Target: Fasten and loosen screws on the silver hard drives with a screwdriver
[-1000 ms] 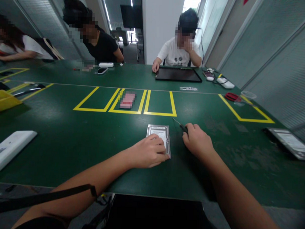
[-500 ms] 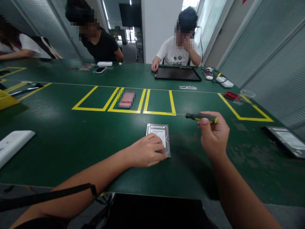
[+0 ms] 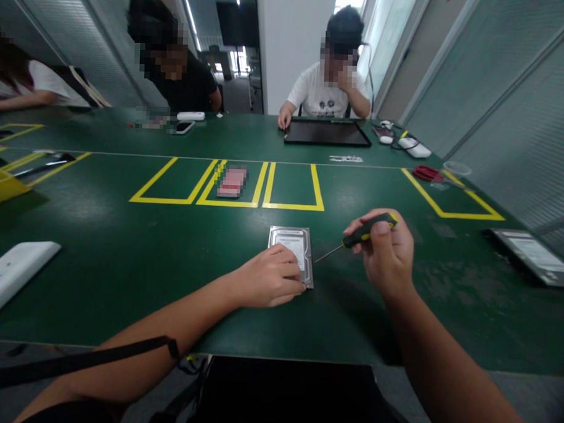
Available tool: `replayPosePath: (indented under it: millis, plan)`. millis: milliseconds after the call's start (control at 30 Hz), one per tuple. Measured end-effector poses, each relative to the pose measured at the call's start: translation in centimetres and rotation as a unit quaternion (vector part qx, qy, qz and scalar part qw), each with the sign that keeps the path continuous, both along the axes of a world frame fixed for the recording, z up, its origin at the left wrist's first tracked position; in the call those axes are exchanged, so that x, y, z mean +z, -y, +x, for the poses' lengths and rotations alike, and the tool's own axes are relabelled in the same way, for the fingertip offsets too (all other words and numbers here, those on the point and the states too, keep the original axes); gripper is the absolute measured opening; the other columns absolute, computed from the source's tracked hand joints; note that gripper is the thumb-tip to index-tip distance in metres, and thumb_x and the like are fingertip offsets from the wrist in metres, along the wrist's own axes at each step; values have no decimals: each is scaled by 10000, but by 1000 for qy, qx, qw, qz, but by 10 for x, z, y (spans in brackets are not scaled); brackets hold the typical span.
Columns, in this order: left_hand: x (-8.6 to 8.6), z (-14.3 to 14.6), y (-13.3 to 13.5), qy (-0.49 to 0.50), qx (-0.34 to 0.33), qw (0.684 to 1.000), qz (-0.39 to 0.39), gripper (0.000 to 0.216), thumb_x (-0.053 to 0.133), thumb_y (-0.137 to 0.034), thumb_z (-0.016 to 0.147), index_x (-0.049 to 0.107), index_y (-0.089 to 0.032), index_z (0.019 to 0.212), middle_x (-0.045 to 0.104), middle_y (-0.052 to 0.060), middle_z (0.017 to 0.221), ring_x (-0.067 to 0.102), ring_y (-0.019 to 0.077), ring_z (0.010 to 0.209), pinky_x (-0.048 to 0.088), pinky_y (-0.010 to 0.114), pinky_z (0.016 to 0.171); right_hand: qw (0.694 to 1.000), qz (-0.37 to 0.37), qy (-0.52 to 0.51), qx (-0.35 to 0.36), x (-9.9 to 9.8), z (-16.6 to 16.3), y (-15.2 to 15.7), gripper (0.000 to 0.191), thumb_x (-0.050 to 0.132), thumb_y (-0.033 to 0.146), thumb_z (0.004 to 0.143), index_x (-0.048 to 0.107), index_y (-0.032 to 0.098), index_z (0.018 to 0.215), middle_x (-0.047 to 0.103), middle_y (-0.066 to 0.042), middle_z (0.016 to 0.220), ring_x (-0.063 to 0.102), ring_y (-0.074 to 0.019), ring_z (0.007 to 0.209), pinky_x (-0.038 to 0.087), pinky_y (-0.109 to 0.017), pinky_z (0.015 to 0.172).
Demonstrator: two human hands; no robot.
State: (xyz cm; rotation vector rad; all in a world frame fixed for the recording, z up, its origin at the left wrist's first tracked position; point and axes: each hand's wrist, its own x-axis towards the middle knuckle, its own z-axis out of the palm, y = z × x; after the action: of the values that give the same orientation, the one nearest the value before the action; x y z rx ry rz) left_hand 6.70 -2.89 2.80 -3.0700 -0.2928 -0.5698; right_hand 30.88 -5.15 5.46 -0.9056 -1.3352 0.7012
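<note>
A silver hard drive [image 3: 292,244] with a white label lies flat on the green table [image 3: 123,255] in front of me. My left hand [image 3: 270,279] rests on its near left part, fingers curled down and pressing on it. My right hand [image 3: 386,252] is raised just right of the drive, closed around a screwdriver [image 3: 362,233] with a black and yellow handle. The screwdriver's thin shaft slants down and left, with its tip close to the drive's right edge.
Yellow tape boxes [image 3: 227,185] mark the table beyond the drive, one with a pink item. A white device [image 3: 11,273] lies at left, a tablet [image 3: 528,254] at right, red scissors [image 3: 426,173] further back. A seated person has a dark tablet [image 3: 326,133]; others sit at left.
My right hand picked the screwdriver up off the table, held it level in the air, then tilted its tip down towards the drive's right edge. My left hand stayed on the drive.
</note>
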Motion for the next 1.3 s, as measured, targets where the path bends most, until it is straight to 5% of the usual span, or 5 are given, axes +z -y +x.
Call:
replayPosePath:
  millis: [433, 1300]
  plan:
    - [9, 24, 4, -49, 72, 991, -101, 116, 557, -272, 928, 644, -197, 919, 665, 35, 903, 542, 217, 952, 334, 382, 891, 1000, 3, 4, -17, -2, -1, -1, 295, 492, 491, 1005, 485, 197, 1015, 625, -28, 855, 576, -103, 670, 416, -191, 510]
    - [23, 39, -1, -109, 9, 994, -22, 125, 441, -178, 986, 555, -179, 1036, 658, 35, 768, 558, 205, 769, 383, 346, 753, 998, 35, -12, -49, -6, 6, -10, 285, 523, 465, 1014, 523, 181, 999, 643, -40, 837, 551, -92, 602, 417, -193, 493]
